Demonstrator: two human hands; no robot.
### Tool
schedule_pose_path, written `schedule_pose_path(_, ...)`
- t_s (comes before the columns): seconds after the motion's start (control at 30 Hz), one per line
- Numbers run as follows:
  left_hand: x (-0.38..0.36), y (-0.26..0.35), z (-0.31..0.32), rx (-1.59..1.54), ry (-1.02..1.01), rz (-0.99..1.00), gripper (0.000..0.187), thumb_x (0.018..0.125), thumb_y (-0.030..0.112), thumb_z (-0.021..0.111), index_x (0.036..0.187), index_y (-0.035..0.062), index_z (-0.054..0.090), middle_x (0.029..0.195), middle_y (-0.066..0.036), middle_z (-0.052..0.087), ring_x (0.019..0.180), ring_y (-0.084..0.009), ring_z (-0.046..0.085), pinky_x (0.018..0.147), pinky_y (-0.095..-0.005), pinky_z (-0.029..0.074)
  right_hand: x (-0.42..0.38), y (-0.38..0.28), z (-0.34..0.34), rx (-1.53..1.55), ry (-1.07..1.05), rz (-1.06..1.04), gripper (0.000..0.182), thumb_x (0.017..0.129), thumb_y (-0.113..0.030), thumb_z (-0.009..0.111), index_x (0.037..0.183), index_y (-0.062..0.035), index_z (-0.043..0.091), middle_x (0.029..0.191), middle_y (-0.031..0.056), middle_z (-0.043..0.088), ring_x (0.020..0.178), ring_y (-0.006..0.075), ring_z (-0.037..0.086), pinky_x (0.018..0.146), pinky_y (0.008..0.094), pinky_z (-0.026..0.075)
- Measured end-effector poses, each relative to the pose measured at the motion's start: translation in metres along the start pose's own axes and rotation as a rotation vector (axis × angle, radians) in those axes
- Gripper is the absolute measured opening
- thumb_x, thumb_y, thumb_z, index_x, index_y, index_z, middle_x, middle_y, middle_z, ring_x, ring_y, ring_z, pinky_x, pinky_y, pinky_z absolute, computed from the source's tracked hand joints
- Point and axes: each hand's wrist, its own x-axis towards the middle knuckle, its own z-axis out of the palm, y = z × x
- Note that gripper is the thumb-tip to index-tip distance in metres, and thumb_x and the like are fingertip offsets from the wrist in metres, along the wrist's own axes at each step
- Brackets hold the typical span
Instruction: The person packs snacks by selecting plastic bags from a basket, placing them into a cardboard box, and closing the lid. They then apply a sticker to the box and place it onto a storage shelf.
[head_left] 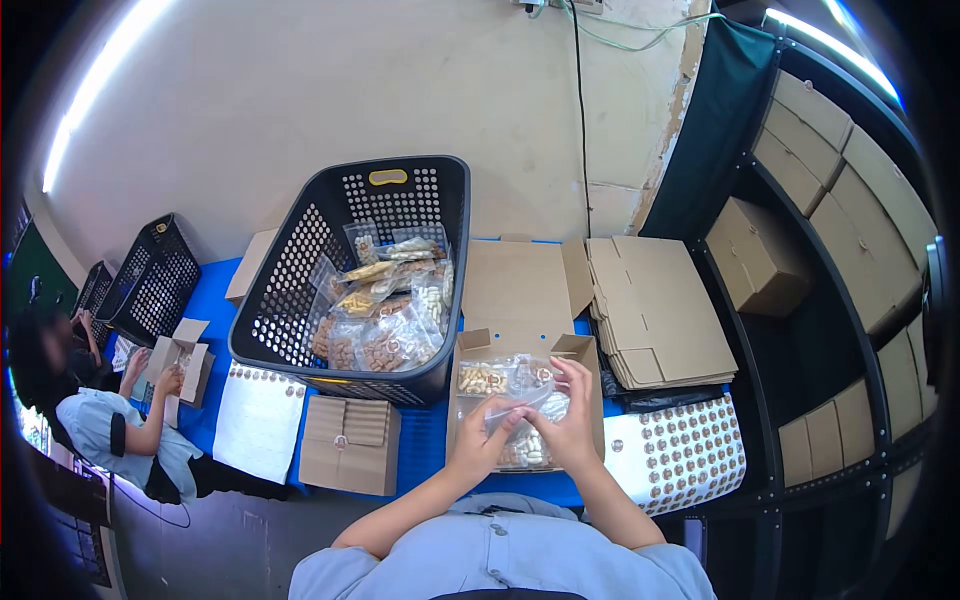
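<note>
Both my hands are over an open cardboard box with its lid folded back. My left hand and my right hand pinch the edge of a clear plastic bag, thumbs close together. A round sticker shows on that bag; its contents are hard to make out. Beneath it in the box lie more clear bags, one with pale yellowish pieces and one with white pieces. Left of the box stands a black perforated basket holding several clear bags of brown, white and yellow pieces.
Flattened cartons are stacked right of the box, above a sticker sheet. A closed box and another sheet lie left. Boxes fill a dark shelf at right. A co-worker handles a carton at far left.
</note>
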Motion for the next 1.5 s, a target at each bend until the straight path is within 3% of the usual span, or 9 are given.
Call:
schedule_pose_path(0.13,0.003,-0.010,-0.010,0.203,0.039,0.141,0.030,0.099,0.028,0.051,0.106,0.0016,0.065,0.100,-0.013,0.068,0.105,-0.0236,0.061,0.113,-0.0465,0.029,-0.002,0.050,-0.009,0.227,-0.325,0.075,0.019,0.085,-0.012,0.072,0.100,-0.0005,0.068,0.104,0.0116,0.064,0.100,0.0174,0.060,0.092,0.0330,0.045)
schedule_pose_path(0.2,0.005,-0.010,-0.014,0.209,0.040,0.130,0.032,0.101,0.028,0.049,0.108,0.0019,0.065,0.099,-0.013,0.068,0.105,-0.0232,0.061,0.113,-0.0473,0.029,0.001,0.052,-0.013,0.416,-0.396,0.392,0.015,0.090,-0.012,0.067,0.095,0.0021,0.070,0.095,0.0087,0.069,0.092,0.0150,0.063,0.087,0.0300,0.048)
schedule_pose_path(0.43,0.007,0.008,-0.019,0.113,0.149,0.214,0.045,0.102,0.038,0.042,0.125,0.0015,0.053,0.122,-0.017,0.059,0.116,-0.0279,0.056,0.113,-0.0410,0.028,0.003,0.038,-0.012,0.314,-0.091,0.342,0.020,0.094,-0.013,0.062,0.100,0.0033,0.070,0.097,0.0110,0.071,0.092,0.0148,0.065,0.081,0.0296,0.051)
schedule_pose_path(0.57,0.001,-0.006,-0.004,0.349,0.052,0.313,0.063,0.094,0.041,0.057,0.141,0.0030,0.039,0.141,-0.018,0.043,0.129,-0.0295,0.044,0.112,-0.0412,0.028,-0.008,0.025,0.004,0.081,-0.328,-0.031,0.022,0.090,-0.012,0.064,0.109,-0.0019,0.069,0.103,0.0157,0.068,0.098,0.0233,0.063,0.085,0.0351,0.049)
schedule_pose_path(0.63,0.000,-0.012,0.001,0.027,0.076,0.109,0.055,0.095,0.037,0.057,0.138,0.0043,0.045,0.139,-0.017,0.048,0.130,-0.0313,0.044,0.115,-0.0440,0.019,-0.010,0.032,0.011,-0.106,-0.309,-0.232,0.029,0.085,-0.012,0.069,0.113,-0.0027,0.066,0.110,0.0162,0.061,0.105,0.0268,0.058,0.091,0.0374,0.045)
schedule_pose_path(0.83,0.001,-0.016,-0.013,0.290,0.077,0.171,0.032,0.101,0.026,0.046,0.116,0.0037,0.064,0.113,-0.011,0.066,0.116,-0.0262,0.057,0.116,-0.0519,0.012,-0.001,0.049,0.005,0.045,-0.282,-0.027,0.023,0.074,-0.010,0.079,0.093,-0.0034,0.068,0.112,0.0117,0.057,0.109,0.0242,0.052,0.096,0.0380,0.040)
schedule_pose_path(1.13,0.007,-0.008,-0.017,0.144,0.050,0.100,0.036,0.099,0.028,0.050,0.121,0.0015,0.059,0.117,-0.014,0.064,0.117,-0.0272,0.057,0.114,-0.0435,0.024,-0.004,0.057,0.001,0.418,-0.333,0.457,0.025,0.098,-0.017,0.056,0.109,0.0014,0.068,0.113,0.0116,0.063,0.105,0.0172,0.059,0.090,0.0286,0.046)
schedule_pose_path(1.33,0.012,-0.011,-0.009,0.206,0.139,0.209,0.046,0.094,0.031,0.059,0.128,-0.0009,0.053,0.132,-0.019,0.053,0.128,-0.0289,0.048,0.112,-0.0382,0.027,-0.016,0.042,0.010,0.003,-0.321,-0.069,0.034,0.097,-0.014,0.054,0.129,-0.0054,0.059,0.118,0.0146,0.058,0.109,0.0265,0.058,0.094,0.0337,0.045)
schedule_pose_path(1.5,0.010,-0.034,-0.003,0.129,0.048,0.177,0.039,0.096,0.031,0.056,0.120,0.0005,0.060,0.122,-0.016,0.061,0.120,-0.0303,0.054,0.114,-0.0460,0.024,-0.017,0.036,0.018,-0.009,-0.218,0.023,0.040,0.085,-0.013,0.068,0.123,-0.0056,0.061,0.117,0.0122,0.053,0.113,0.0266,0.052,0.098,0.0369,0.042)
